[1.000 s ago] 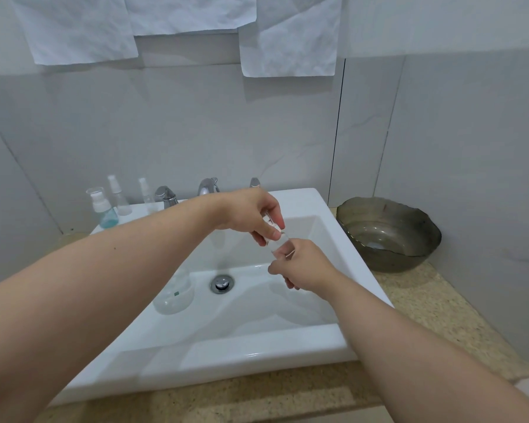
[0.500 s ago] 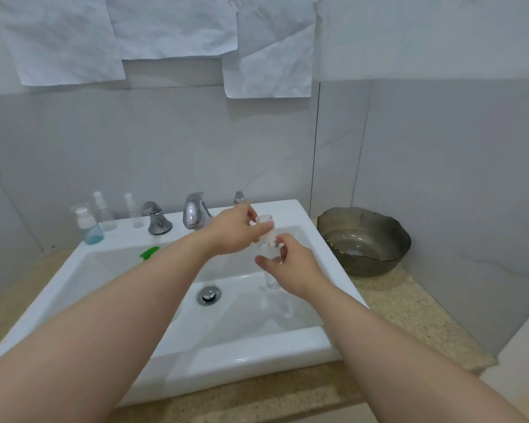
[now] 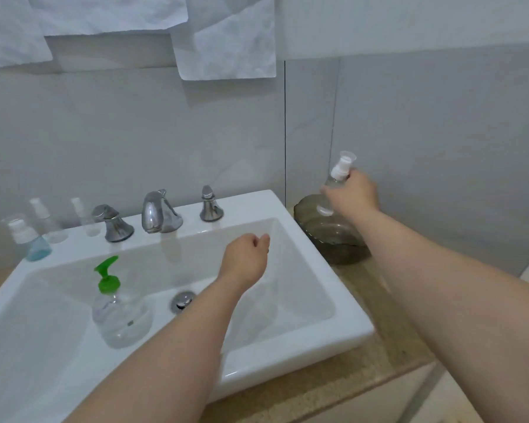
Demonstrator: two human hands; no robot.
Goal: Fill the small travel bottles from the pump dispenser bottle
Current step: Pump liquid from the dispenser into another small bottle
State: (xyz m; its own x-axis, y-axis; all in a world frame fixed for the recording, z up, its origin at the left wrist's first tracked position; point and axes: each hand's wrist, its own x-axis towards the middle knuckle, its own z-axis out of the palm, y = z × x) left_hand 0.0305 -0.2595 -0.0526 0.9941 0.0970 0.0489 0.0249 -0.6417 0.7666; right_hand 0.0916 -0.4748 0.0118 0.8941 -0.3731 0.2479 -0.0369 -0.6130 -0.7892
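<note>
My right hand (image 3: 353, 193) grips a small clear travel bottle (image 3: 338, 175) with a white spray top, held above the dark glass bowl (image 3: 327, 239) to the right of the sink. My left hand (image 3: 246, 254) hovers over the basin with fingers loosely curled and nothing in it. The clear pump dispenser bottle (image 3: 116, 315) with a green pump head stands in the basin at the left. On the sink's back left ledge stand a travel bottle with blue liquid (image 3: 28, 239) and two clear spray bottles (image 3: 45, 219) (image 3: 83, 216).
The white sink (image 3: 333, 300) has a chrome faucet (image 3: 158, 213) with two handles and a drain (image 3: 182, 300). A speckled stone counter (image 3: 364, 361) runs along the front and right. White papers (image 3: 226, 38) hang on the tiled wall.
My right hand has carried the small bottle from over the basin rightward to above the dark bowl. My left hand has let go of it and stays over the basin.
</note>
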